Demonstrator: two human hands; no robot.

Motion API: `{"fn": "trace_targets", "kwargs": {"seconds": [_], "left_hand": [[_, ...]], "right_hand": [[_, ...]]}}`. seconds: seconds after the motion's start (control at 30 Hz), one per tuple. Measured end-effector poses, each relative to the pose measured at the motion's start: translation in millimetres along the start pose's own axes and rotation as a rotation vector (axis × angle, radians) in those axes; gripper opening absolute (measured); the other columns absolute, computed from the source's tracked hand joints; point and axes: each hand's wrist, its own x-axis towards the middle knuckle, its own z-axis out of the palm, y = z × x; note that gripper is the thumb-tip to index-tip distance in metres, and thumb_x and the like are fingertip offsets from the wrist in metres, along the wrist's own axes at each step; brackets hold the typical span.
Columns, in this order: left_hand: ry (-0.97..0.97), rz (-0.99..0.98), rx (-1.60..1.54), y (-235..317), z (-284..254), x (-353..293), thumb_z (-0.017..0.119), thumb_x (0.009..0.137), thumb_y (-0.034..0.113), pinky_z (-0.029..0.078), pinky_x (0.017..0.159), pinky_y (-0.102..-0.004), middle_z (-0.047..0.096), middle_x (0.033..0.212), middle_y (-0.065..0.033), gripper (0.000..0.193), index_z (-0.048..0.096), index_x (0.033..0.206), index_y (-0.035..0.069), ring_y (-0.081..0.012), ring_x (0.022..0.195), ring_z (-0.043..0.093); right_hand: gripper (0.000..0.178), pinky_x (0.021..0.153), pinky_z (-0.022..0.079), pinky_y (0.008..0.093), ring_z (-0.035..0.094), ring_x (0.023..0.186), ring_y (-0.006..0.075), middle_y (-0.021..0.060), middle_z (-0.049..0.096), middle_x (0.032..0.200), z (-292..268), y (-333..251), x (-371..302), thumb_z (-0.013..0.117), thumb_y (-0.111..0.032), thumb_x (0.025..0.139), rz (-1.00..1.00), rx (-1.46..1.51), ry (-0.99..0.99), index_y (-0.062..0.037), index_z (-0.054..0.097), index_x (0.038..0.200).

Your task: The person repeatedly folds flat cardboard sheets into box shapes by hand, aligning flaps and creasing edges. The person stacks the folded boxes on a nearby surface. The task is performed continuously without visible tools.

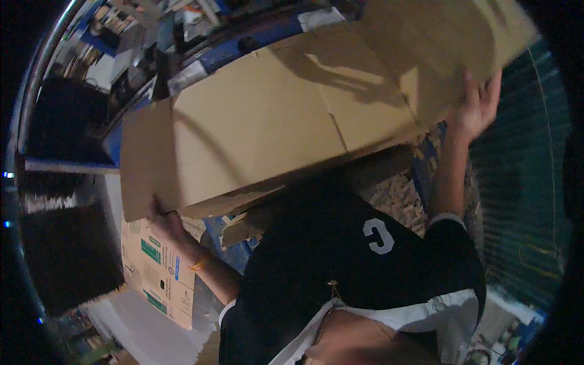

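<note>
A long brown cardboard sheet (261, 134), creased and slotted like an unfolded box, spans the view in front of my body. It slants up toward the right, and shadows fall across its face. My left hand (169, 224) is closed on its lower left corner, by a folded end flap (148, 158). At the right end, my right hand (477, 112) grips the lower edge, with some fingers hidden by the board. The far right end of the sheet looks blurred.
A printed cardboard piece (161, 274) lies below my left hand. Blue machinery (228, 53) stands behind the sheet. Cardboard scraps (398, 198) are heaped beside my body. A ribbed green shutter (517, 158) rises on the right; a dark stack (73, 249) stands left.
</note>
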Motion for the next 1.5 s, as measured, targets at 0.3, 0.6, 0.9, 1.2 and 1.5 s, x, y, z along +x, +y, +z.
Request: {"fn": "trace_targets", "kwargs": {"seconds": [0.3, 0.6, 0.9, 1.2, 1.5], "left_hand": [[-0.713, 0.842, 0.504, 2, 36, -69, 0.046, 0.080, 0.003, 0.026, 0.113, -0.0445, 0.041, 0.145, -0.0109, 0.056, 0.047, 0.136, 0.005, -0.0309, 0.136, 0.034], [-0.937, 1.066, 0.740, 16, 58, -57, 0.051, 0.079, 0.002, 0.032, 0.110, -0.0449, 0.043, 0.142, -0.0108, 0.056, 0.046, 0.135, 0.007, -0.0283, 0.133, 0.039], [-0.776, 1.067, 0.391, 38, 93, 17, 0.046, 0.083, 0.004, 0.032, 0.110, -0.0444, 0.044, 0.142, -0.0121, 0.053, 0.047, 0.136, 0.008, -0.0312, 0.132, 0.041], [-0.380, 1.170, 0.409, 55, 203, 85, 0.049, 0.086, 0.002, 0.026, 0.110, -0.0514, 0.044, 0.140, -0.0160, 0.054, 0.040, 0.139, 0.005, -0.0337, 0.132, 0.037], [0.361, 0.569, 0.066, 38, 98, 27, 0.058, 0.091, 0.025, 0.027, 0.106, -0.0447, 0.035, 0.142, -0.0250, 0.069, 0.024, 0.141, -0.008, -0.0351, 0.128, 0.037]], "right_hand": [[0.037, 0.103, 0.042, 0.0453, 0.048, 0.125, 0.0293, 0.0060, 0.051, 0.135, 9, 0, -128, 0.059, -0.011, 0.083, -0.610, -0.336, -1.430, -0.0163, 0.059, 0.119], [0.037, 0.093, 0.048, 0.0434, 0.054, 0.117, 0.0285, 0.0078, 0.054, 0.130, 21, 10, -131, 0.066, -0.025, 0.080, -0.610, -0.354, -1.496, -0.0126, 0.062, 0.114], [0.037, 0.090, 0.048, 0.0381, 0.058, 0.112, 0.0243, 0.0049, 0.060, 0.123, 93, 51, -82, 0.061, -0.025, 0.081, -1.121, -0.445, -1.280, -0.0133, 0.062, 0.116], [0.042, 0.088, 0.051, 0.0417, 0.055, 0.116, 0.0313, 0.0052, 0.053, 0.132, 216, 149, -84, 0.057, -0.026, 0.088, -0.562, -0.669, -1.211, -0.0167, 0.055, 0.128], [0.057, 0.100, 0.038, 0.0357, 0.049, 0.122, 0.0298, 0.0169, 0.050, 0.134, 133, 116, -50, 0.060, -0.041, 0.085, 0.046, -0.477, -0.898, -0.0073, 0.052, 0.130]]}}
